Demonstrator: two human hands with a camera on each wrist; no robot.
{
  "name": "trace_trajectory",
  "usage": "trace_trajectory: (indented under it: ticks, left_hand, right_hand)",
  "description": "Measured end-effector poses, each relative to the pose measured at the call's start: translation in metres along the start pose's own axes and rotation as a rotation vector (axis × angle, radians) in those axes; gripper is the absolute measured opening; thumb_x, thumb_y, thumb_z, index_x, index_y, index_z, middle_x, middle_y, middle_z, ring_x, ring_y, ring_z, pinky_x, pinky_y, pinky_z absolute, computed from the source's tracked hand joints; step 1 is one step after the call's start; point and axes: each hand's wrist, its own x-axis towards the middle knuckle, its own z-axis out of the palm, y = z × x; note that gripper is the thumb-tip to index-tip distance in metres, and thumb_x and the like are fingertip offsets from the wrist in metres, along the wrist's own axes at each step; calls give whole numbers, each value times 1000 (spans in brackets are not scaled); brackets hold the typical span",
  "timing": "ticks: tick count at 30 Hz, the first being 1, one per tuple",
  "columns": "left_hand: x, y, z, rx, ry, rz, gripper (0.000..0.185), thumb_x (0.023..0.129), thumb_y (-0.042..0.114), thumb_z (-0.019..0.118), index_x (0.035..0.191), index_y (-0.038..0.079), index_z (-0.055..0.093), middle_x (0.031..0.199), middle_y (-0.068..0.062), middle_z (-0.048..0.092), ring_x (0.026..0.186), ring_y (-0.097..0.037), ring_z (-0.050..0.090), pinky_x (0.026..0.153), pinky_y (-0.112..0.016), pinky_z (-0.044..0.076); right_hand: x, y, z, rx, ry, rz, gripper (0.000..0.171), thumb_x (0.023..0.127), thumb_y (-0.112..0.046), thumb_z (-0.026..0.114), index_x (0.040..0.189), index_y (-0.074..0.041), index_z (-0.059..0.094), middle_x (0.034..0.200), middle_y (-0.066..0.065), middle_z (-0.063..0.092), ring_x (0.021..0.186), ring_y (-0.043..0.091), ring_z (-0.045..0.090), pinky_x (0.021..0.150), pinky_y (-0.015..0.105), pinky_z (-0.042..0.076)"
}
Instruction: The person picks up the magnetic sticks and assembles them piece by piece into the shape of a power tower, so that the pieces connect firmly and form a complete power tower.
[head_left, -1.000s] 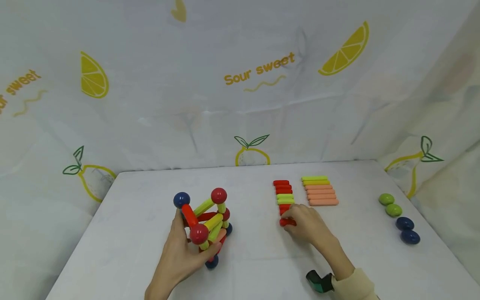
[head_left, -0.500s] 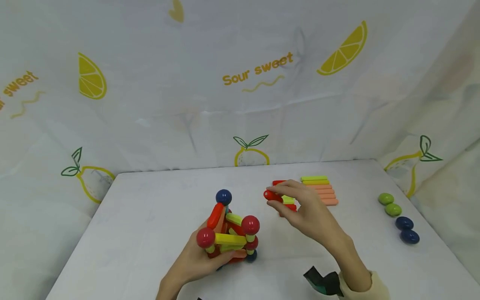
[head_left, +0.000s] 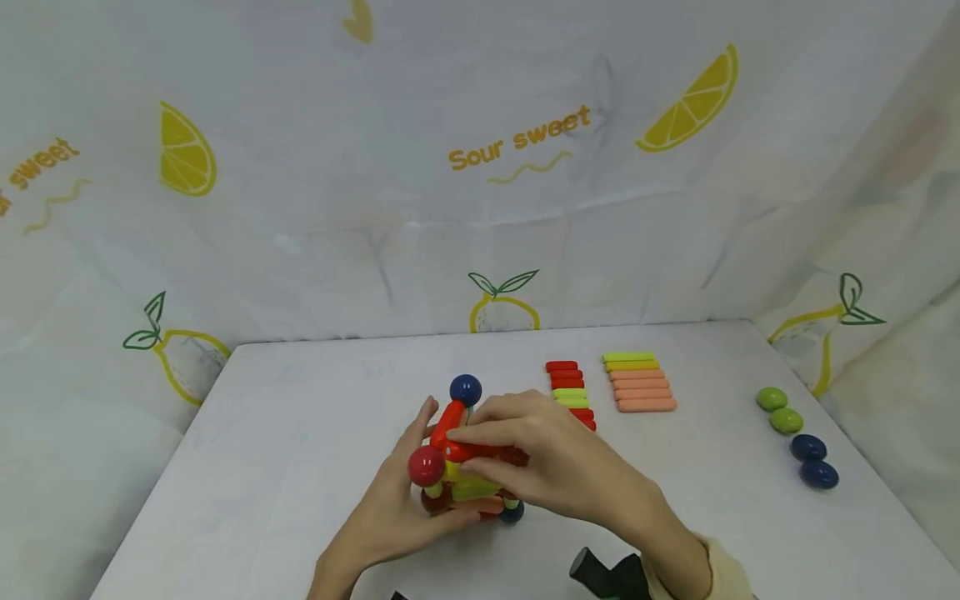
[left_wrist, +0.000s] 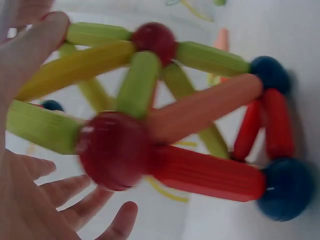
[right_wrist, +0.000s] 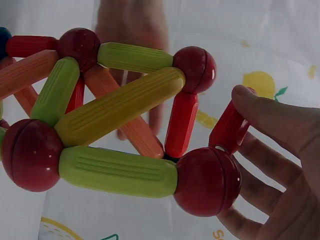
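Left hand cradles the mostly built plastic rod-and-ball frame at centre frame; right hand pinches a short red plastic rod against it; spare rods remain on the bench.

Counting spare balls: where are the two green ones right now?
In the head view, the green balls lie side by side near the table's right edge, just behind two blue balls.

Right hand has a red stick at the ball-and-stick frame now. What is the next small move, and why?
Probably seat the free end of the red stick against a ball, then let go. The right hand pinches it, its lower end already at a red ball, while the left hand cradles the structure from below, so it looks steady enough to take the stick.
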Motion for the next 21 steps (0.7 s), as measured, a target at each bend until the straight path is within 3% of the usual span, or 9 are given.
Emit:
trace_trajectory:
  ticks: [3, 7, 10, 15, 21]
  left_hand:
    - [-7, 13, -11, 117, 66, 23, 120, 73, 40, 92, 163, 35, 13, 165, 4, 33, 141, -24, 45, 99, -52, 55]
    - [-11, 25, -21, 198, 141, 131, 117, 70, 41, 94, 162, 30, 22, 156, 5, 43, 129, -14, 48, 88, -29, 54]
    - [-12, 29, -24, 223, 194, 203, 103, 71, 33, 94, 156, 26, 37, 145, 6, 54, 117, -10, 53, 84, -28, 52]
    - [-14, 32, -26, 229, 269, 273, 64, 76, 18, 91, 133, 24, 63, 117, 10, 70, 97, -5, 61, 75, -25, 51]
    - [-15, 32, -25, 207, 319, 292, 48, 78, 12, 89, 121, 22, 72, 104, 9, 75, 87, -5, 63, 71, -23, 53]
  right_hand:
    - [-1, 2, 3, -41, -35, 17, 26, 87, -16, 81, 113, -16, 79, 98, -10, 74, 88, 2, 63, 83, 23, 53]
    - [0, 2, 5, -84, -65, 37, 27, 87, -18, 82, 114, -18, 79, 98, -10, 74, 88, 2, 62, 82, 22, 52]
    - [0, 1, 7, -126, -73, 48, 28, 86, -18, 83, 114, -19, 80, 97, -10, 74, 89, 3, 62, 85, 25, 52]
    - [0, 0, 12, -198, -58, 45, 29, 83, -21, 85, 112, -19, 80, 98, -10, 74, 94, 5, 64, 90, 30, 50]
    - [0, 0, 18, -226, -62, 24, 26, 84, -22, 85, 109, -20, 81, 99, -10, 72, 95, 6, 64, 91, 30, 49]
